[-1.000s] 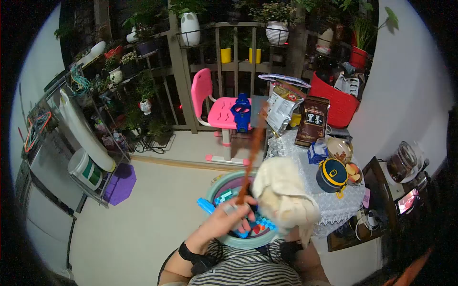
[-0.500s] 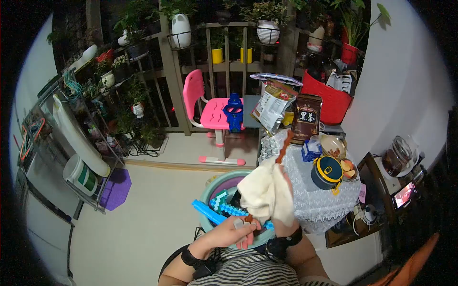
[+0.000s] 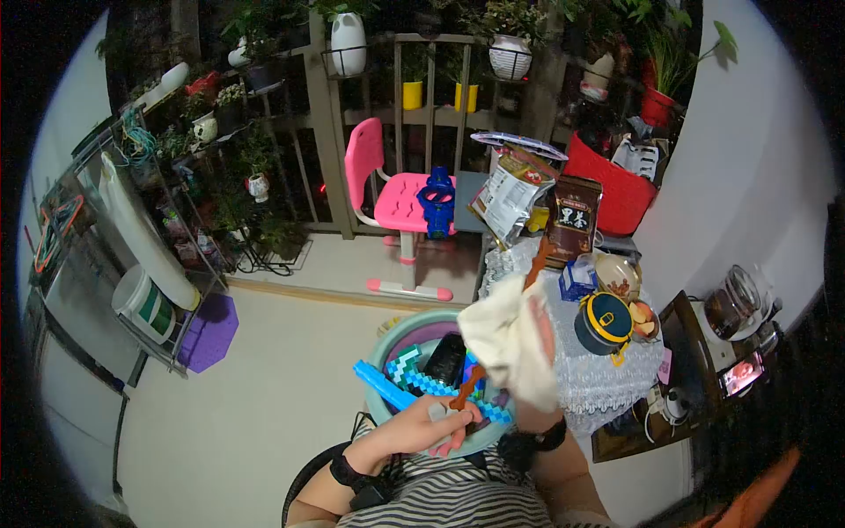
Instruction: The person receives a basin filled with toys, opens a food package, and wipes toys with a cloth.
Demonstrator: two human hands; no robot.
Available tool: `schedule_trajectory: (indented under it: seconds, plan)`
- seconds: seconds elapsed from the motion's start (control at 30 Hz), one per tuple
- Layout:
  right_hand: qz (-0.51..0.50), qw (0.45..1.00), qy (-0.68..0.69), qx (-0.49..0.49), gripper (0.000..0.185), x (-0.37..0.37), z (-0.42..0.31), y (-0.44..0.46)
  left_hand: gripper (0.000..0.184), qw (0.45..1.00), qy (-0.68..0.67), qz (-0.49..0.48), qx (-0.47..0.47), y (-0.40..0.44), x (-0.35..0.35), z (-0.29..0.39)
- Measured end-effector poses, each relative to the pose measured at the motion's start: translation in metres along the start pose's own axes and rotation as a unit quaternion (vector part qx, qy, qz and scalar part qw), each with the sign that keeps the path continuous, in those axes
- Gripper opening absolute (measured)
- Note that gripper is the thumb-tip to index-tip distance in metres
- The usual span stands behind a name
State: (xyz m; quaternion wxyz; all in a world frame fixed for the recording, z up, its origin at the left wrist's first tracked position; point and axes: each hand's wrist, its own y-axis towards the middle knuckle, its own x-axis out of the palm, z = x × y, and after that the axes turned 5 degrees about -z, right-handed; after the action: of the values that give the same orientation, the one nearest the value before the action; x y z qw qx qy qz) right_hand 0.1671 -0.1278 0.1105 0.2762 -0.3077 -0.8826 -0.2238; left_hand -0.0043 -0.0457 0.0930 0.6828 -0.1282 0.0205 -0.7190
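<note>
Through my remote view, my left hand (image 3: 421, 430) pinches the brown stick's (image 3: 469, 388) lower end, its length slanting up-right into the cloth (image 3: 503, 337) my right hand (image 3: 543, 333) clasps.

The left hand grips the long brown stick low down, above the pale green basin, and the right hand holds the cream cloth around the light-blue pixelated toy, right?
No: the head view shows the cream cloth in the right hand around the long brown stick, not the light-blue pixelated toy. The left hand does grip the stick low, above the pale green basin.
</note>
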Motion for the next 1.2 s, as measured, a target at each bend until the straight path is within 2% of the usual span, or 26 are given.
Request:
schedule_trajectory:
  seconds: [0.1,0.13,0.17,0.2,0.27,0.37,0.43,0.47,0.5,0.57,0.6,0.63,0.67,0.7,0.77,0.8,0.83,0.87,0.9,0.97,1.0,1.03,1.1,1.13,1.17,1.2]
  plan:
    - [-0.056,0.994,0.026,0.092,0.031,0.011,0.022,-0.024,0.026,0.998,0.016,0.046,0.039,0.006,-0.003,-0.004]
    - [-0.075,0.994,-0.046,0.072,0.034,0.002,0.041,-0.032,0.023,0.994,-0.01,0.076,0.08,0.01,-0.01,-0.025]
    - [-0.094,0.987,-0.117,0.05,0.036,0.008,0.049,-0.033,0.024,0.99,-0.011,0.129,0.063,0.01,-0.007,-0.015]
    - [-0.075,0.993,-0.082,0.049,0.042,0.012,0.045,-0.044,0.025,0.992,-0.001,0.115,0.047,0.009,-0.01,-0.01]
    - [-0.086,0.99,-0.1,0.049,0.043,0.005,0.043,-0.042,0.026,0.994,0.01,0.103,0.032,0.011,-0.013,-0.01]
    - [-0.078,0.991,-0.111,0.021,0.043,0.004,0.036,-0.038,0.032,0.99,0.059,0.104,0.075,0.011,-0.014,-0.02]
    - [-0.036,0.999,0.008,0.011,0.042,-0.002,0.028,-0.031,0.044,0.969,0.227,0.071,0.064,0.0,-0.028,-0.011]
    - [-0.05,0.999,0.007,-0.005,0.041,-0.004,0.022,-0.027,0.045,0.978,0.171,0.108,0.042,-0.005,-0.036,-0.014]
    - [-0.046,0.999,0.009,-0.002,0.041,-0.012,0.025,-0.028,0.044,0.968,0.199,0.13,0.075,-0.008,-0.047,-0.009]
    - [-0.045,0.996,-0.063,0.04,0.042,-0.03,0.042,-0.029,0.04,0.959,0.048,0.245,0.133,-0.008,-0.041,0.002]
    - [-0.075,0.99,-0.118,0.016,0.045,-0.026,0.051,-0.034,0.04,0.959,0.046,0.247,0.128,-0.005,-0.037,0.005]
    - [-0.093,0.98,-0.177,0.017,0.045,-0.016,0.053,-0.043,0.035,0.953,0.051,0.248,0.167,0.0,-0.032,0.008]
    - [-0.142,0.943,-0.299,-0.023,0.043,-0.013,0.054,-0.046,0.03,0.945,0.057,0.248,0.207,0.003,-0.028,0.01]
    - [-0.189,0.888,-0.415,-0.064,0.041,-0.009,0.053,-0.046,0.03,0.945,0.055,0.25,0.204,0.004,-0.028,0.009]
    - [-0.168,0.896,-0.407,-0.059,0.035,0.005,0.042,-0.045,0.024,0.953,0.067,0.282,0.091,0.009,-0.034,-0.001]
    - [-0.156,0.895,-0.418,-0.025,0.033,0.002,0.036,-0.043,0.02,0.941,0.019,0.279,0.189,0.02,-0.036,-0.014]
    - [-0.143,0.892,-0.429,0.009,0.031,0.0,0.034,-0.042,0.02,0.942,0.017,0.278,0.186,0.022,-0.033,-0.012]
    - [-0.102,0.918,-0.378,-0.062,0.028,-0.003,0.039,-0.04,0.02,0.931,-0.011,0.276,0.238,0.024,-0.03,-0.006]
    - [-0.1,0.918,-0.38,-0.06,0.028,-0.017,0.044,-0.036,0.02,0.917,-0.04,0.273,0.29,0.026,-0.029,-0.001]
    - [0.081,0.929,-0.359,-0.048,0.032,-0.046,0.04,-0.031,0.021,0.914,-0.054,0.293,0.273,0.026,-0.033,-0.001]
    - [0.124,0.955,-0.233,-0.134,0.033,-0.052,0.032,-0.027,0.022,0.911,-0.098,0.301,0.266,0.027,-0.038,-0.001]
    - [0.165,0.957,-0.101,-0.217,0.034,-0.05,0.018,-0.022,0.023,0.905,-0.141,0.309,0.257,0.029,-0.043,-0.001]
    - [0.134,0.954,-0.036,-0.265,0.047,-0.069,-0.012,-0.026,0.021,0.893,-0.136,0.323,0.281,0.038,-0.049,0.004]
    - [0.137,0.954,-0.037,-0.265,0.047,-0.087,-0.023,-0.027,0.019,0.896,-0.03,0.334,0.291,0.045,-0.053,0.006]
    - [-0.028,0.96,0.114,-0.256,0.048,-0.101,-0.034,-0.028,0.018,0.888,0.076,0.341,0.298,0.053,-0.057,0.005]
    - [-0.111,0.943,0.188,-0.252,0.048,-0.111,-0.036,-0.032,0.018,0.894,0.085,0.32,0.303,0.066,-0.061,0.001]
